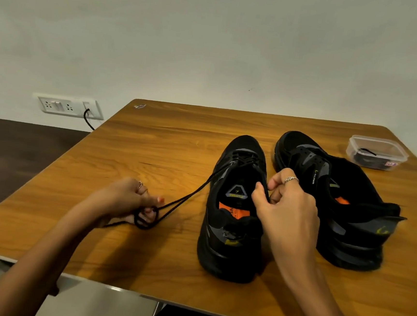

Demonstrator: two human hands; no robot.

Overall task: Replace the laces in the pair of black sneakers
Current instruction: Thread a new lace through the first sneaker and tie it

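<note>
Left hand (133,199) grips looped lace (189,196) – pulled taut from near sneaker (233,210), right hand (286,202) pinches its collar

Two sneakers are sitting side by side on the table (153,138), the near sneaker (233,210) left of the far sneaker (330,193). A lace (186,198) is trailing leftward from the near one. A container (377,152) is sitting behind, at the right corner.
</note>
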